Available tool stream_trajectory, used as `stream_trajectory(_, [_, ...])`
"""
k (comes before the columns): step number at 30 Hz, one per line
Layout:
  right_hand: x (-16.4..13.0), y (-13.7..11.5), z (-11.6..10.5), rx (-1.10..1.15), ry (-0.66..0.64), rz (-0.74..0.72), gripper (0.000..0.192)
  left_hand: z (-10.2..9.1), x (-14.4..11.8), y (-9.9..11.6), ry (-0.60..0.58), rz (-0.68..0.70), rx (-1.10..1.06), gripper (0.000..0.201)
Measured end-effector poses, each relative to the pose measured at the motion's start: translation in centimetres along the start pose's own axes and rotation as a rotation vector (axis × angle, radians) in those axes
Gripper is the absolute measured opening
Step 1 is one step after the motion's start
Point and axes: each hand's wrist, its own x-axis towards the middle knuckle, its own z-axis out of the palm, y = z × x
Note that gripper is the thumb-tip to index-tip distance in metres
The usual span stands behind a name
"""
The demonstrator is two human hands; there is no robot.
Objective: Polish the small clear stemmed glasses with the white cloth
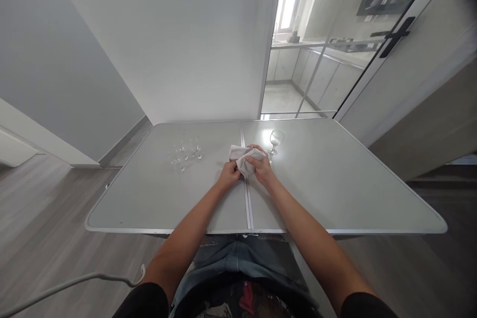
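A white cloth (246,159) is bunched up above the middle of the table, between my two hands. My right hand (263,164) is closed around its right side, with the thumb pressed on top. My left hand (229,175) is curled shut at the cloth's lower left edge, fingers partly hidden. Whether something lies inside the folds, I cannot tell. Just beyond my right hand a clear stemmed glass (276,142) stands upright. Several small clear stemmed glasses (185,151) stand grouped to the left of my hands.
The light grey folding table (335,184) has a metal rim and a centre seam. A white wall (194,59) rises behind it. Right of that is a glass door (316,59) with a black handle (398,37). A pale cable (85,278) hangs at lower left.
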Motion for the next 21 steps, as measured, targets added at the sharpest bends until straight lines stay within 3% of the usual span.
stream_trajectory(6, [0.0,0.3,0.0,-0.108,0.055,-0.042,0.049,0.0,0.4,0.2,0.080,0.106,0.070,0.011])
stream_trajectory(12, [-0.5,0.6,0.2,-0.302,0.028,-0.131,0.056,0.0,0.2,0.2,0.136,-0.035,-0.098,0.023])
stream_trajectory(16, [-0.5,1.0,0.2,-0.315,-0.061,-0.077,0.056,0.2,0.1,-0.2,0.114,-0.063,-0.165,0.041])
stream_trajectory(21, [0.1,1.5,-0.3,-0.290,-0.080,-0.092,0.060,0.4,0.3,-0.1,0.154,-0.038,-0.180,0.046])
